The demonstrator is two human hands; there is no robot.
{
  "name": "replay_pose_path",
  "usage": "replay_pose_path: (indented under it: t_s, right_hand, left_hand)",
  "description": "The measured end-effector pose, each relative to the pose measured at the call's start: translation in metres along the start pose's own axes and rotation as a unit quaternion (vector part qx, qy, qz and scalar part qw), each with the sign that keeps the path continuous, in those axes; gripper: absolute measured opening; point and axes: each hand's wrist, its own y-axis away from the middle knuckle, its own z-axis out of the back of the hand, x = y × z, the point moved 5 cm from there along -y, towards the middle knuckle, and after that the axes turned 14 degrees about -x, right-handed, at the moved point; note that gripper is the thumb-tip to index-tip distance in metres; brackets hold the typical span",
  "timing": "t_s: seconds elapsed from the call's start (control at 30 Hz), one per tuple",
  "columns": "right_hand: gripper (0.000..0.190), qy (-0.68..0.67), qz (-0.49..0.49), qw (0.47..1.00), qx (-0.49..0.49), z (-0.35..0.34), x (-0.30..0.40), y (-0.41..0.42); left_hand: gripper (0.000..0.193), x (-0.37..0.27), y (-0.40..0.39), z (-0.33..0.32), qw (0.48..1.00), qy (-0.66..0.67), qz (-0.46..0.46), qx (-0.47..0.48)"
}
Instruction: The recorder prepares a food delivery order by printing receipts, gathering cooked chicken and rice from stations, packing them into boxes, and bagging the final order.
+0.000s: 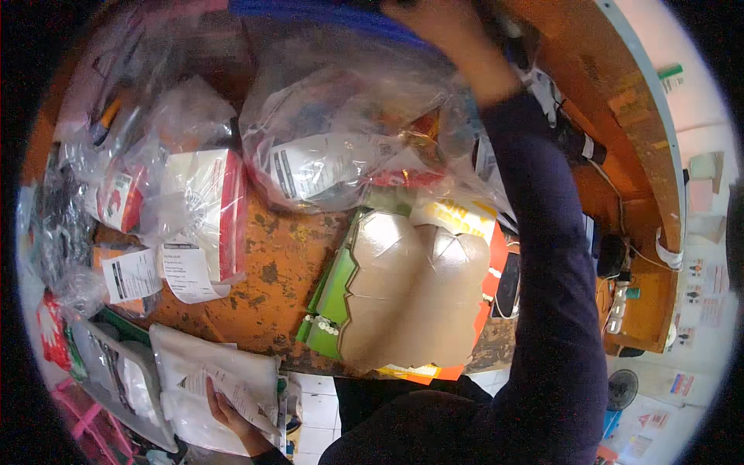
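Note:
At the lower left, my left hand [228, 414] lies against a white plastic-wrapped parcel [215, 363] and touches its printed paper slip [232, 395]. Whether the fingers grip the parcel or only rest there is unclear. My right arm reaches across to the far edge, where my right hand [421, 20] is blurred and partly cut off beside blue material [343, 23]. What its fingers do is hidden. Before me on the worn wooden table [273, 261] lies a brown scalloped cardboard piece [415, 296], over green printed packaging [331, 311] and orange printed packaging [493, 258].
Behind the cardboard sits a large clear plastic bag [343, 110] with a labelled packet. A wrapped white-and-red box [203, 203] and smaller labelled parcels [131, 276] stand left. A phone-like black device [507, 285] and cable lie right, near a wooden shelf [645, 285].

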Motion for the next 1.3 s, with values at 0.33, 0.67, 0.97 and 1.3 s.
replay_pose_path:
  t_s: [0.33, 0.67, 0.97, 1.3]
  right_hand:
    - [0.041, 0.072, -0.285, 0.955, -0.044, 0.096, -0.15, 0.121]
    - [0.045, 0.183, -0.317, 0.93, -0.007, 0.058, -0.244, 0.134]
    - [0.06, 0.218, -0.456, 0.843, 0.184, 0.166, -0.248, 0.441]
    - [0.075, 0.261, -0.433, 0.792, 0.342, 0.135, -0.245, 0.469]
  left_hand:
    - [0.037, -0.007, -0.005, 0.002, 0.997, -0.049, -0.059, 0.015]
    - [0.038, -0.012, -0.003, -0.013, 0.999, -0.023, -0.024, 0.016]
    - [0.04, -0.006, -0.011, -0.013, 0.998, -0.044, -0.037, 0.038]
    - [0.04, -0.02, 0.0, -0.02, 0.999, 0.008, 0.035, 0.006]
